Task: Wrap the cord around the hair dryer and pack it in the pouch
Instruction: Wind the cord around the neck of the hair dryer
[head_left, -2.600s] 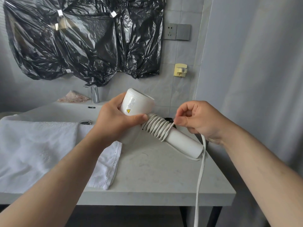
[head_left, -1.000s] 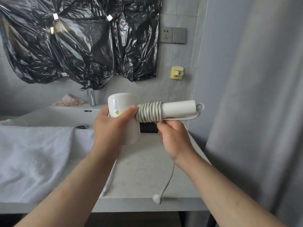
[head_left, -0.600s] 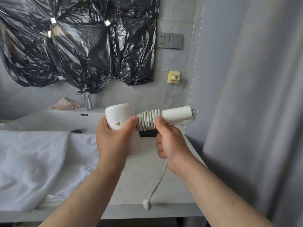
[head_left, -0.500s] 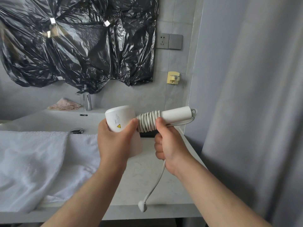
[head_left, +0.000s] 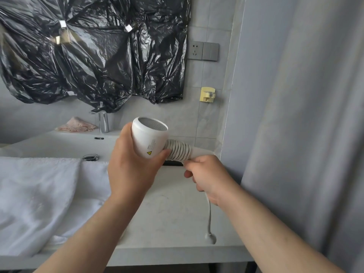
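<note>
A white hair dryer (head_left: pixel 148 137) is held above the counter, its round mesh end tipped up toward me. My left hand (head_left: pixel 130 170) grips the dryer's head from below. White cord (head_left: pixel 179 150) is coiled in several turns around the handle. My right hand (head_left: pixel 206 175) grips the handle's far part together with the cord, hiding the handle's end. A short loose length of cord hangs from that hand down to the plug (head_left: pixel 210 237), near the counter's front edge. A dark object (head_left: pixel 172 163) peeks out behind the dryer; I cannot tell whether it is the pouch.
A white towel (head_left: pixel 39 198) covers the left of the grey counter (head_left: pixel 167 213). Behind it are a white basin (head_left: pixel 59 143), a chrome tap (head_left: pixel 103 122) and a pinkish cloth (head_left: pixel 76 126). Black plastic sheeting (head_left: pixel 94 50) hangs on the wall. A grey curtain (head_left: pixel 305 115) closes the right side.
The dryer has been turned so its mesh end faces up and the handle points away to the right. My right hand slid along the handle. The hanging cord and plug swung to the right.
</note>
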A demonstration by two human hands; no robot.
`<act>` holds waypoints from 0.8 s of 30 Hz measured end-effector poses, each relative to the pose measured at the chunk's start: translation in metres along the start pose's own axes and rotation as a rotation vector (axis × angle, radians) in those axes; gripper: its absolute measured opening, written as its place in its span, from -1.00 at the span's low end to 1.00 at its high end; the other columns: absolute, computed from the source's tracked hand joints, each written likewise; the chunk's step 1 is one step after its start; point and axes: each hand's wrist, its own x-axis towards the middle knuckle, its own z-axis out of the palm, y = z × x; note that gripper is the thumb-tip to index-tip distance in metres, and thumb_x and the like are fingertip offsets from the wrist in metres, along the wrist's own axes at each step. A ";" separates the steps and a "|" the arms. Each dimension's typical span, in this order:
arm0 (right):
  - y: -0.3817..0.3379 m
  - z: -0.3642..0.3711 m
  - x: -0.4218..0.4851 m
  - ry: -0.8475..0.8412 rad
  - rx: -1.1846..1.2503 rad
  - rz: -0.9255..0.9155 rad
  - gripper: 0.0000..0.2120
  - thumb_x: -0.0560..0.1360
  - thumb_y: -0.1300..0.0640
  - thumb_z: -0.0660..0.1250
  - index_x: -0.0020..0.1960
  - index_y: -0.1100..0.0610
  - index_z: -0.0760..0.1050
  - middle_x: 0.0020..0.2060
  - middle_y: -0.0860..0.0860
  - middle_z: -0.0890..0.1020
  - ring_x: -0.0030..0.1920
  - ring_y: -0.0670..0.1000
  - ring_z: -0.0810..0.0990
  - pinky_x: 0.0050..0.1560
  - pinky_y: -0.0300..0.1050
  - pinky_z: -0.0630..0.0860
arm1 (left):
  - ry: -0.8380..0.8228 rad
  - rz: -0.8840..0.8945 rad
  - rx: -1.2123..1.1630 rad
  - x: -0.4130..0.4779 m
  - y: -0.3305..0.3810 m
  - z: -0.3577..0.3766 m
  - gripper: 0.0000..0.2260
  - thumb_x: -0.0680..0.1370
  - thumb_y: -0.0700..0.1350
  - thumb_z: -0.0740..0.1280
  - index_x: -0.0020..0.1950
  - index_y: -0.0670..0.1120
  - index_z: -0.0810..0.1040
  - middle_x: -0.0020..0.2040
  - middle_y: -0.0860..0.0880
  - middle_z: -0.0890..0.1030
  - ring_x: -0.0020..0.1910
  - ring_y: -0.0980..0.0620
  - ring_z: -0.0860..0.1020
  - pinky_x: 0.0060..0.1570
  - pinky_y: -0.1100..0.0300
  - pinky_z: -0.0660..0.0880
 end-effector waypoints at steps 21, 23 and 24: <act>-0.030 -0.056 -0.003 -0.090 -0.399 -0.455 -0.82 0.30 0.10 0.60 -0.25 0.14 0.63 -0.32 0.09 0.66 -0.33 -0.06 0.53 -0.23 -0.09 0.53 | -0.331 0.020 -0.157 0.032 -0.012 -0.024 -0.37 0.15 0.08 0.61 0.17 0.21 0.50 -0.04 0.25 0.61 -0.09 0.34 0.55 -0.18 0.38 0.45; -0.031 -0.059 -0.001 -0.125 -0.333 -0.438 -0.70 0.26 0.03 0.61 -0.27 0.21 0.58 -0.39 0.09 0.56 -0.40 -0.09 0.44 -0.34 -0.21 0.42 | -0.373 -0.033 -0.271 0.034 -0.013 -0.024 -0.39 0.13 0.05 0.60 0.16 0.15 0.55 -0.04 0.14 0.65 -0.14 0.26 0.59 -0.16 0.29 0.53; -0.031 -0.061 -0.001 -0.156 -0.268 -0.408 -0.66 0.23 -0.01 0.59 -0.28 0.21 0.56 -0.41 0.06 0.53 -0.44 -0.11 0.41 -0.40 -0.28 0.38 | -0.392 -0.056 -0.333 0.034 -0.014 -0.025 -0.40 0.12 0.05 0.60 0.14 0.12 0.57 -0.04 0.06 0.67 -0.15 0.19 0.60 -0.16 0.20 0.58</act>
